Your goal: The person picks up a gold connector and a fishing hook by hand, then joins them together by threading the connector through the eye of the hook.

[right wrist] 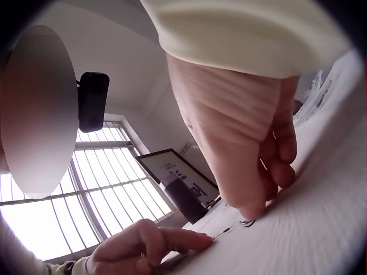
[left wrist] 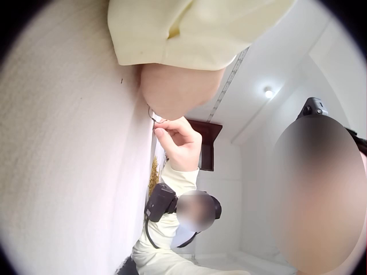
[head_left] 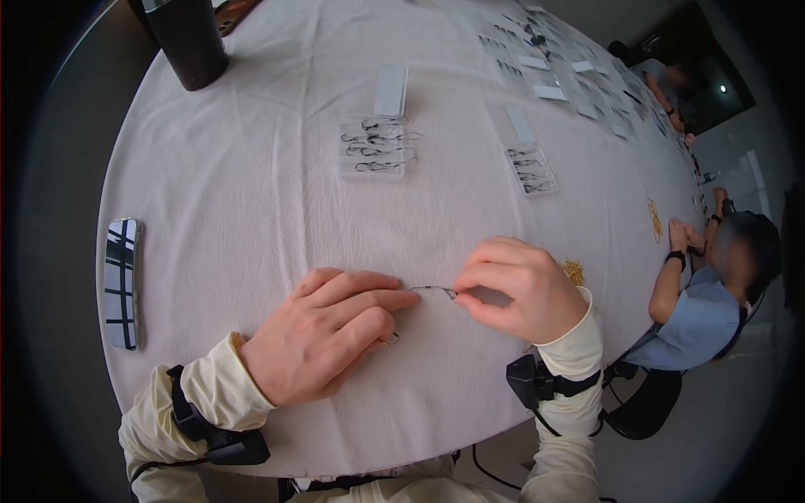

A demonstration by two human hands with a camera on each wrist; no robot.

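Observation:
A thin dark fishing rig [head_left: 432, 287] stretches across the pale tablecloth [head_left: 251, 168] between both hands. My left hand [head_left: 331, 331] lies low on the cloth, its extended fingertips pressing the rig's left end. A curved metal hook [head_left: 395, 339] shows beside its lower fingers; more of it is hidden under the hand. My right hand [head_left: 524, 289] pinches the rig's other end between thumb and forefinger, where small dark loops [right wrist: 248, 223] show beneath the fingertips in the right wrist view.
An open clear box of fishing hooks [head_left: 373, 151] stands ahead, another hook box [head_left: 530, 172] to its right. Gold-coloured small parts [head_left: 573, 271] lie beside my right hand. A phone [head_left: 123, 285] and a dark tumbler [head_left: 189, 46] are on the left. Another person [head_left: 692, 310] sits at right.

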